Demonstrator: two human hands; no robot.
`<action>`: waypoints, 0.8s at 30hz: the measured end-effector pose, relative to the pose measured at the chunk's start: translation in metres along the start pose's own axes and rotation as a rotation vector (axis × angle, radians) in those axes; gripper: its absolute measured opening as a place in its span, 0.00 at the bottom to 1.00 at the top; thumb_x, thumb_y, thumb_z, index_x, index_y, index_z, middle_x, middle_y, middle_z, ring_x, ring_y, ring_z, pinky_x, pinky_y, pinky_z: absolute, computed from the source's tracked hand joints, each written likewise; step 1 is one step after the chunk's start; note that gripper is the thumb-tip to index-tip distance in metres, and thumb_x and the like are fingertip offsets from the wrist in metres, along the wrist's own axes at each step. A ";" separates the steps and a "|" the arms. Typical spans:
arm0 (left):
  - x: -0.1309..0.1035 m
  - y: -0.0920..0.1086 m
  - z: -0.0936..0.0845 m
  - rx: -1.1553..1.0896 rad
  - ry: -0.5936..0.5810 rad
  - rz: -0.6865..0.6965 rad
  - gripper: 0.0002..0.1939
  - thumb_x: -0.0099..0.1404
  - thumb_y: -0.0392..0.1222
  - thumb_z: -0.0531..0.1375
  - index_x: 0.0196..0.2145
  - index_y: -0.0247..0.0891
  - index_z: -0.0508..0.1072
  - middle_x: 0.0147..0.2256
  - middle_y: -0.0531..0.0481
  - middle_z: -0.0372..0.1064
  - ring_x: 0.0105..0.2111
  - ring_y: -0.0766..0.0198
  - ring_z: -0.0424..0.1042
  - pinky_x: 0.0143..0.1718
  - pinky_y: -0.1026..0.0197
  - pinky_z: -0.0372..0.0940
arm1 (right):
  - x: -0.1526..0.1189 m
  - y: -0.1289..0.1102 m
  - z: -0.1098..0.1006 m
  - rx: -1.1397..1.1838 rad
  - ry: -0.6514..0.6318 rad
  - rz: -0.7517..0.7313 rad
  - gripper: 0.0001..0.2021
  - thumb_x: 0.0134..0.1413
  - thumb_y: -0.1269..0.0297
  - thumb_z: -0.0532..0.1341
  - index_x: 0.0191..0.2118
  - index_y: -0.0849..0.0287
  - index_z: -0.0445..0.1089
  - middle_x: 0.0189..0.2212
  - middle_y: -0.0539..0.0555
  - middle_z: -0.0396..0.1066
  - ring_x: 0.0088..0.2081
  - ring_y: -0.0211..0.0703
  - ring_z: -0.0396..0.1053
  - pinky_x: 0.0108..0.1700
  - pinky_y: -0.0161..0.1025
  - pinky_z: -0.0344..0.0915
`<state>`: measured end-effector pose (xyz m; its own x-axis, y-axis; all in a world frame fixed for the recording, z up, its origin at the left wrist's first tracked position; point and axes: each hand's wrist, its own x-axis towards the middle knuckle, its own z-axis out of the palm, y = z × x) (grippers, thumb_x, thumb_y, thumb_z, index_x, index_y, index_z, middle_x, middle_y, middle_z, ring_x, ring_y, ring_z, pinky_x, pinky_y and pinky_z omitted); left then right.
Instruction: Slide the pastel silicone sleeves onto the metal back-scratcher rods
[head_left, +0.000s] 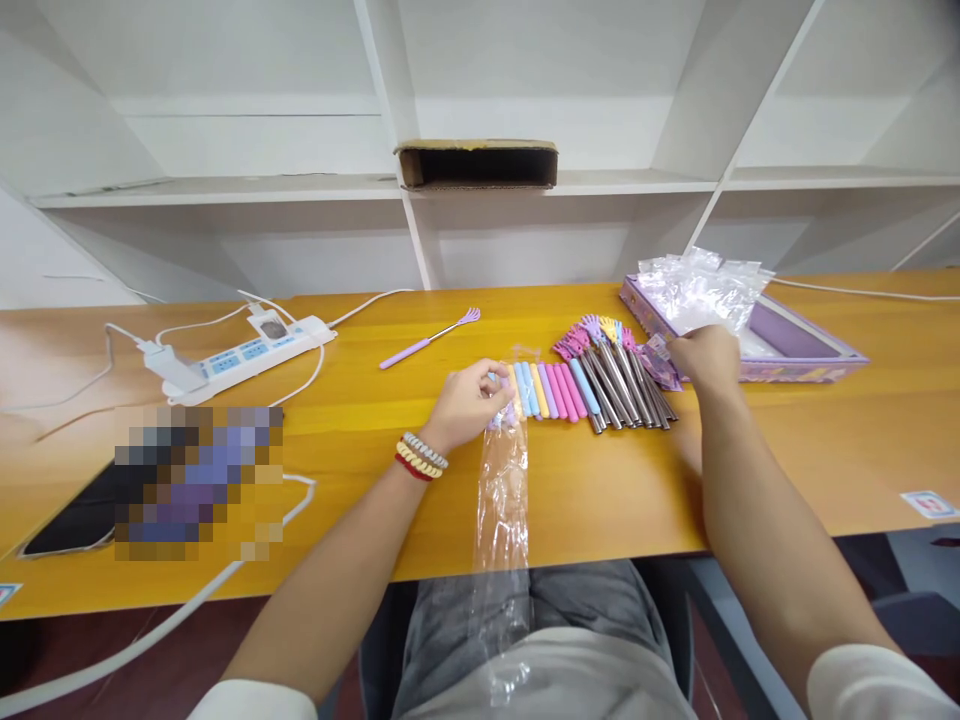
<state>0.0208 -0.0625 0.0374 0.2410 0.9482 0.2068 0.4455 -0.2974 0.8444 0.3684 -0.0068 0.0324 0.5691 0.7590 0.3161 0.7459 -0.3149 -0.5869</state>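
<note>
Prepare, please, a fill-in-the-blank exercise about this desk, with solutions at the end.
1. The power strip is mainly ____ in colour.
2. The bracelets are worn near the ____ hand.
3. The metal rods lie to the ____ of the coloured handles.
4. The tool lying alone is ____ at both ends.

Missing words: white; left; right; purple.

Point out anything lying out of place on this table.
A clear plastic strip hangs over the front edge of the table toward the lap, not wholly on top. One purple-handled tool lies alone, apart from the row of handles. Nothing looks spilled.
</note>
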 end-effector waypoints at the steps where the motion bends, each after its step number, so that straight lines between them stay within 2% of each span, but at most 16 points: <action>1: 0.000 0.001 0.000 -0.006 -0.004 -0.005 0.12 0.57 0.43 0.62 0.38 0.37 0.69 0.21 0.56 0.69 0.18 0.68 0.66 0.22 0.65 0.60 | 0.000 0.001 0.002 -0.024 -0.008 0.008 0.09 0.39 0.69 0.61 0.15 0.58 0.63 0.15 0.57 0.60 0.24 0.44 0.60 0.30 0.44 0.50; 5: -0.001 0.001 -0.001 0.003 -0.002 0.011 0.13 0.57 0.44 0.61 0.38 0.36 0.69 0.22 0.55 0.69 0.18 0.68 0.66 0.22 0.65 0.59 | -0.001 0.002 0.006 -0.110 -0.060 0.034 0.11 0.45 0.60 0.59 0.22 0.63 0.70 0.23 0.69 0.68 0.28 0.48 0.64 0.30 0.44 0.50; 8: 0.000 0.000 -0.001 -0.003 -0.003 0.016 0.13 0.58 0.44 0.61 0.39 0.36 0.69 0.21 0.56 0.68 0.18 0.69 0.65 0.22 0.65 0.59 | 0.000 0.000 0.004 -0.125 -0.014 0.023 0.13 0.47 0.62 0.58 0.30 0.67 0.74 0.29 0.72 0.71 0.30 0.50 0.65 0.31 0.44 0.52; 11: 0.000 -0.002 0.000 -0.067 -0.036 -0.008 0.14 0.58 0.45 0.61 0.40 0.36 0.68 0.21 0.55 0.68 0.18 0.69 0.65 0.21 0.65 0.59 | -0.004 -0.012 0.006 -0.031 0.080 -0.092 0.14 0.47 0.65 0.58 0.37 0.65 0.75 0.27 0.64 0.72 0.30 0.47 0.65 0.33 0.42 0.55; 14: 0.001 -0.005 0.004 -0.194 -0.101 -0.029 0.14 0.58 0.45 0.62 0.39 0.36 0.66 0.23 0.54 0.69 0.19 0.68 0.67 0.21 0.66 0.59 | -0.023 -0.034 0.011 0.251 0.041 -0.286 0.12 0.50 0.60 0.59 0.33 0.63 0.75 0.23 0.55 0.69 0.26 0.41 0.64 0.33 0.39 0.57; 17: 0.000 -0.007 0.007 -0.307 -0.178 -0.033 0.15 0.57 0.45 0.63 0.39 0.36 0.65 0.24 0.54 0.69 0.22 0.67 0.70 0.23 0.65 0.62 | -0.055 -0.060 0.018 0.568 -0.238 -0.438 0.20 0.54 0.49 0.56 0.29 0.62 0.73 0.18 0.49 0.63 0.22 0.37 0.60 0.28 0.35 0.57; 18: 0.000 -0.007 0.008 -0.322 -0.197 -0.033 0.15 0.57 0.45 0.63 0.38 0.36 0.66 0.24 0.53 0.69 0.23 0.66 0.70 0.24 0.65 0.63 | -0.067 -0.067 0.020 0.656 -0.370 -0.457 0.22 0.55 0.46 0.56 0.29 0.62 0.73 0.16 0.48 0.60 0.20 0.36 0.59 0.25 0.35 0.56; 20: -0.001 -0.007 0.009 -0.326 -0.222 -0.029 0.14 0.56 0.45 0.64 0.37 0.35 0.67 0.25 0.52 0.70 0.25 0.66 0.71 0.26 0.64 0.64 | -0.087 -0.078 0.025 0.817 -0.592 -0.443 0.25 0.55 0.42 0.54 0.31 0.62 0.73 0.13 0.45 0.55 0.16 0.33 0.54 0.20 0.33 0.53; 22: -0.001 -0.007 0.010 -0.310 -0.232 -0.024 0.14 0.56 0.45 0.64 0.35 0.34 0.68 0.26 0.51 0.70 0.26 0.66 0.71 0.27 0.64 0.64 | -0.102 -0.084 0.029 0.924 -0.792 -0.403 0.28 0.56 0.40 0.51 0.31 0.62 0.73 0.12 0.45 0.54 0.13 0.32 0.53 0.16 0.32 0.51; 24: -0.001 -0.007 0.010 -0.292 -0.228 -0.024 0.13 0.56 0.45 0.64 0.34 0.34 0.69 0.26 0.50 0.71 0.27 0.65 0.72 0.28 0.64 0.65 | -0.110 -0.086 0.032 0.990 -0.923 -0.344 0.30 0.56 0.38 0.49 0.31 0.62 0.73 0.11 0.44 0.53 0.11 0.31 0.52 0.13 0.32 0.49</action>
<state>0.0257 -0.0619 0.0264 0.4337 0.8958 0.0973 0.1962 -0.1993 0.9601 0.2305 -0.0445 0.0243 -0.3100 0.9339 0.1783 0.0279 0.1964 -0.9801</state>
